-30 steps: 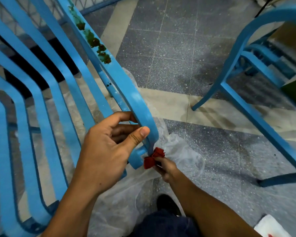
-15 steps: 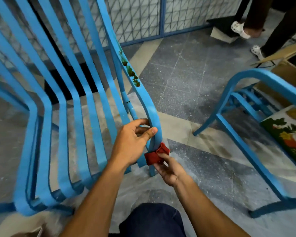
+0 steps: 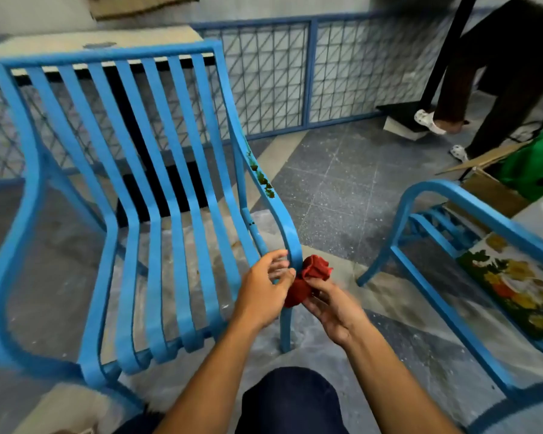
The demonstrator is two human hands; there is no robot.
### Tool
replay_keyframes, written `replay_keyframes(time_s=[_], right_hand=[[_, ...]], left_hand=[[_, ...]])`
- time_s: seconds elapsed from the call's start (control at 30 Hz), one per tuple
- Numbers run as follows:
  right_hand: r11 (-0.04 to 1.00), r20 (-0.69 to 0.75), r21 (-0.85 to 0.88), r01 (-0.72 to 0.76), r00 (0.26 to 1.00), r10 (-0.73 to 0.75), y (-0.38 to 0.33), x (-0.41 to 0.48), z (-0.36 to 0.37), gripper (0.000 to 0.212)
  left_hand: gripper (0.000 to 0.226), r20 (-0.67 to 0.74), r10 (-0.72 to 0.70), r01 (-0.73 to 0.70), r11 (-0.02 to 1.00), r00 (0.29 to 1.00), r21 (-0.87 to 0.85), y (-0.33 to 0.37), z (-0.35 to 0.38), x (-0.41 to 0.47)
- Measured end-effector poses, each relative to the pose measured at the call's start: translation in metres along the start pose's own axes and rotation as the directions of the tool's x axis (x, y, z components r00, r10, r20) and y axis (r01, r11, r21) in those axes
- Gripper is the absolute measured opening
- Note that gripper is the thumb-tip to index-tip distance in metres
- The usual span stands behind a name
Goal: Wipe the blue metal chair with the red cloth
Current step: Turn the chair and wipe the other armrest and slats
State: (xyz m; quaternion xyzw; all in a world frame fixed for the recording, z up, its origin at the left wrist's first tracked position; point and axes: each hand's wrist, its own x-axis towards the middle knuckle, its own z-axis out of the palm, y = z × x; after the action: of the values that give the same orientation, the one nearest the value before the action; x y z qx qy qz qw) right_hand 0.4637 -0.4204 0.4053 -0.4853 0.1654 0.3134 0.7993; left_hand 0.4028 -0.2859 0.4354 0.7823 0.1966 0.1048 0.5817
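Red cloth [image 3: 314, 270] at blue chair [image 3: 287, 230] armrest, in right hand [image 3: 333, 311] grip (left hand [image 3: 262, 292] grip unclear)

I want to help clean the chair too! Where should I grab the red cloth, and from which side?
Grab the bunched top of the red cloth, coming from above and the right. That puffy part sticks out free beside the chair's armrest; the right hand pinches it from below, and the left hand and armrest block the left.
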Motion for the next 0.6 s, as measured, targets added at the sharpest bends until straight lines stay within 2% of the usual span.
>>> replay_keyframes(time_s=[0.13,0.3,0.47,0.6], right_hand=[[0.993,0.115,-0.069,0.1,0.989,-0.092,-0.018,-0.021,0.009,0.024],[0.964,0.276,-0.17,0.206,0.949,-0.154,-0.041,-0.048,0.033,0.029],[0.928,0.355,-0.256,0.271,0.919,-0.17,-0.06,-0.058,0.063,0.032],[0.846,0.341,-0.361,0.391,0.9,-0.271,-0.068,-0.055,0.082,0.032]], left_hand=[[0.037,0.086,0.028,-0.026,0.999,0.996,-0.028,0.012,-0.009,-0.013],[0.04,0.117,0.047,-0.022,0.978,0.992,-0.209,0.035,-0.027,-0.019],[0.052,0.072,0.077,-0.058,0.969,0.994,-0.239,0.05,-0.044,-0.018],[0.054,-0.023,0.057,-0.061,0.963,0.998,-0.262,0.055,-0.046,-0.008]])
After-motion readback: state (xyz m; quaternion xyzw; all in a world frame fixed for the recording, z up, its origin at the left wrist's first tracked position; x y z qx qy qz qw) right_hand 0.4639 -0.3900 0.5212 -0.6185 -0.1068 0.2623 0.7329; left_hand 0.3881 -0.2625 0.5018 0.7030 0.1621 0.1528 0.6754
